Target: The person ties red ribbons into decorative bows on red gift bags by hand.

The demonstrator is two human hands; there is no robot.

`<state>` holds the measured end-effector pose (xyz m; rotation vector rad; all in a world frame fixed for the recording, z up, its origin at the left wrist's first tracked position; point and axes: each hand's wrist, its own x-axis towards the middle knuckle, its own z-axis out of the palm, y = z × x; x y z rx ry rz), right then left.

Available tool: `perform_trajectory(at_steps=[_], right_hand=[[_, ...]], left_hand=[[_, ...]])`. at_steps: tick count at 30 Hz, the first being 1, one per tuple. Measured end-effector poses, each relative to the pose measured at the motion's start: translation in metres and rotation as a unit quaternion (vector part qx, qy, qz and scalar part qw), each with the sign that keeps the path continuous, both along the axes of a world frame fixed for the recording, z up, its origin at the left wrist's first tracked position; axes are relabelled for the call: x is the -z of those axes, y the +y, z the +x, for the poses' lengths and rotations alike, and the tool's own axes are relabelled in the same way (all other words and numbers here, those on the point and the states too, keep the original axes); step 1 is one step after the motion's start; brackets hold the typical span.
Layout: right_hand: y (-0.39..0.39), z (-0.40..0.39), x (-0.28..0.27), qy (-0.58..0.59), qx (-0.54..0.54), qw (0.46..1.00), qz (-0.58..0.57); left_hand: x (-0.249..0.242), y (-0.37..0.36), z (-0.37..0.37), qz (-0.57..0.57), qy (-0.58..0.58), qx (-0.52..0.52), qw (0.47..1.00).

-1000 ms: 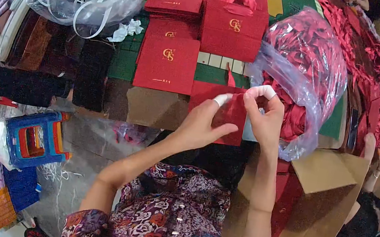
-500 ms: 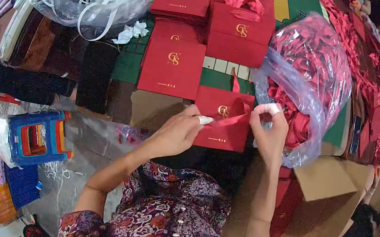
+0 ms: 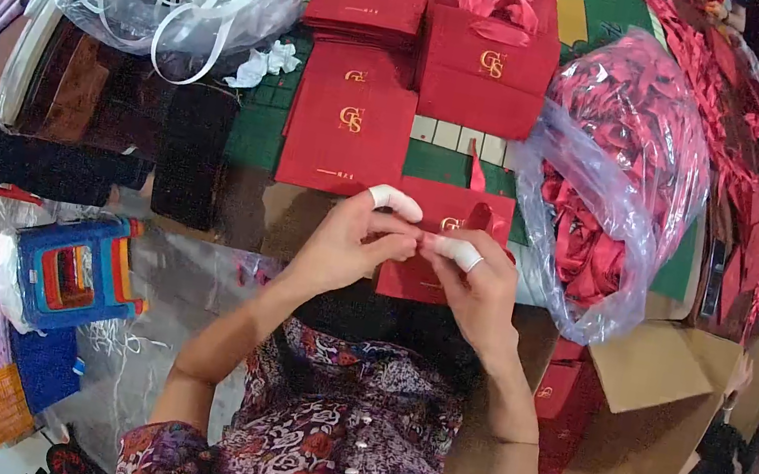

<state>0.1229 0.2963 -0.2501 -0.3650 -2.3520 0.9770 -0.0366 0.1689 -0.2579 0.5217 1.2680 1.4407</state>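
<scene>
The right hand (image 3: pixel 482 291) leaves the spot by the bag's right edge where it was half a second ago and is now over the bag (image 3: pixel 429 195), its fingertips meeting those of the left hand (image 3: pixel 337 245). The ribbon (image 3: pixel 494 221), stretched across the front then, is now gathered between them. The hands partly cover the logo (image 3: pixel 450 223), which showed clear. The right forearm slants further inward, baring more of the red bags (image 3: pixel 564 386) in the carton (image 3: pixel 651 366).
</scene>
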Motion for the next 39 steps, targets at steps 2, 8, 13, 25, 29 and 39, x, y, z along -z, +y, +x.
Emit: perform_trajectory(at_steps=[2,8,13,25,29,39], right_hand=[[-0.001,0.001,0.004,-0.022,0.037,0.999,-0.001],[0.005,-0.009,0.016,-0.053,0.121,0.988,-0.078],[0.002,-0.014,0.017,-0.072,0.148,0.981,-0.106],[0.002,-0.033,0.028,-0.065,0.188,0.979,-0.052],[0.000,-0.034,0.025,-0.068,0.199,0.975,-0.074],[-0.013,-0.037,0.010,-0.078,0.235,0.962,-0.114]], left_hand=[[-0.001,0.004,-0.001,-0.002,0.149,-0.023,0.989],[0.003,0.019,-0.018,0.023,0.674,-0.022,0.738],[0.017,0.018,-0.034,0.003,0.712,0.001,0.702],[0.011,0.033,-0.016,0.014,0.699,0.012,0.715],[0.010,0.033,-0.013,0.026,0.690,-0.010,0.723],[-0.005,0.031,0.007,0.031,0.653,-0.034,0.756]])
